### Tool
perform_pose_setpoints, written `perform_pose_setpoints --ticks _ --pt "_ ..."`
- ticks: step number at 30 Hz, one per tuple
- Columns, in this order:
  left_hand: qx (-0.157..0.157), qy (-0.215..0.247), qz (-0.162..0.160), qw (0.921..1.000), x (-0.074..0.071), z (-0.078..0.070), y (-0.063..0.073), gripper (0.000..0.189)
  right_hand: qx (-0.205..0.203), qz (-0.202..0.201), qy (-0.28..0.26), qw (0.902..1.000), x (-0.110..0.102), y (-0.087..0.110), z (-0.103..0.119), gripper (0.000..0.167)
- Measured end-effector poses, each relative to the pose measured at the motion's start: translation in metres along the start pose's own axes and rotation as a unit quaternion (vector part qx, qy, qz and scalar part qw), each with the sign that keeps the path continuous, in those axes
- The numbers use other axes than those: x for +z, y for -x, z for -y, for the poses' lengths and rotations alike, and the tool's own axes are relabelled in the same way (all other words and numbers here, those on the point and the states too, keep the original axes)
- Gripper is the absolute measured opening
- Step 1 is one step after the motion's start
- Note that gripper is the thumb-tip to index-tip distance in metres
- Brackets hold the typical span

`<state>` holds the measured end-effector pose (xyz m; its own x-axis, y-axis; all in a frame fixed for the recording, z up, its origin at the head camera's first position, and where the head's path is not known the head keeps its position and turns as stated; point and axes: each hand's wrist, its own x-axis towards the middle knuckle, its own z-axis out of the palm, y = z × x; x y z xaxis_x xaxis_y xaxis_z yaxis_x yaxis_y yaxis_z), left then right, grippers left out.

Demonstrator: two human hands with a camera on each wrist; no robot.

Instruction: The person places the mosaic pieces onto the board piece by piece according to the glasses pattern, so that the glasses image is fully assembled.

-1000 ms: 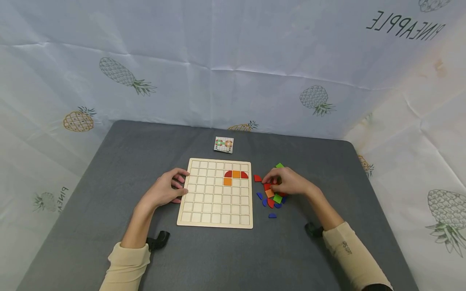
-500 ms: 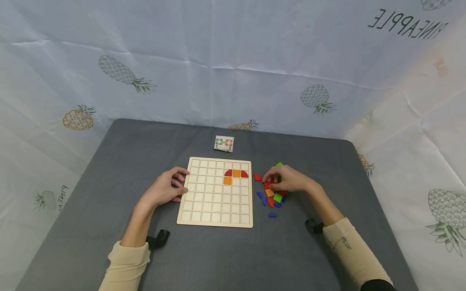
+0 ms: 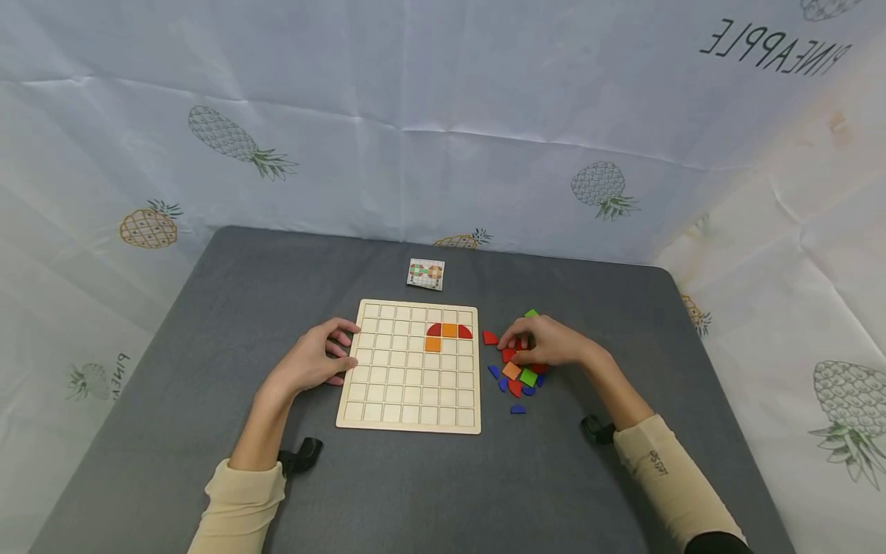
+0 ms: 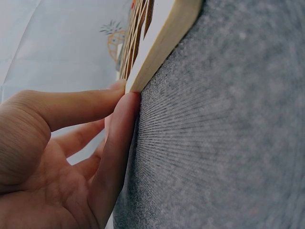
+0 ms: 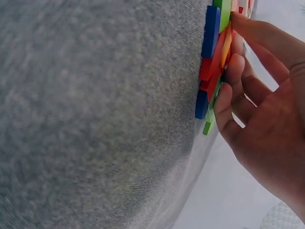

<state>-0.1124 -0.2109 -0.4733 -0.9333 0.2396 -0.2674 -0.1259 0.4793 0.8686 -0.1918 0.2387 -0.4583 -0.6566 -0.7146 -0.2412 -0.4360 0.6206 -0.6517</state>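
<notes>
My left hand [image 3: 314, 358] holds the left edge of a square wooden grid board [image 3: 408, 385]. In the left wrist view the thumb lies on the top of that edge and a finger sits against its side. Four-cornered orange tiles and rounded red tiles [image 3: 465, 332] fill a few cells at the board's upper right. Over a heap of coloured tiles right of the board, my right hand [image 3: 550, 342] reaches with bent fingers. Its thumb is right by an orange square tile [image 3: 511, 371]; nothing shows lifted. Some tiles are hidden beneath the hand.
A small patterned card [image 3: 425, 274] lies beyond the board on the grey table [image 3: 291, 269]. A red tile [image 3: 490, 338] and a blue half-round tile [image 3: 517, 410] lie at the fringe of the heap. A pineapple-print curtain [image 3: 388, 185] hangs behind.
The orange square tile in the heap has slid slightly toward the person, showing more of the red tile behind it. The left hand and the board stay in place.
</notes>
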Motion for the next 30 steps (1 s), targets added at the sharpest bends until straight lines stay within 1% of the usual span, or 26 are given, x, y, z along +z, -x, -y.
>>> perform_pose_setpoints --ticks 6,14,18,25,30 --pt "-0.004 0.0 -0.002 1.0 0.0 0.0 0.001 0.053 0.006 -0.007 0.001 1.0 0.002 -0.002 -0.004 0.025" --pt "-0.002 -0.002 -0.003 1.0 0.001 -0.001 0.0 0.053 -0.005 -0.022 0.006 0.9997 0.003 0.0 -0.009 0.022" --pt "-0.003 -0.001 -0.004 1.0 0.001 -0.001 0.0 0.052 -0.006 -0.039 0.0 0.9992 0.005 0.001 -0.007 0.021" --pt "-0.002 -0.001 -0.004 1.0 0.001 0.0 0.0 0.052 0.002 -0.076 -0.033 0.9966 0.01 0.0 0.007 0.022" --pt "-0.002 -0.001 -0.003 1.0 0.001 0.0 0.0 0.052 -0.001 -0.092 -0.045 0.9947 0.018 -0.008 0.024 0.025"
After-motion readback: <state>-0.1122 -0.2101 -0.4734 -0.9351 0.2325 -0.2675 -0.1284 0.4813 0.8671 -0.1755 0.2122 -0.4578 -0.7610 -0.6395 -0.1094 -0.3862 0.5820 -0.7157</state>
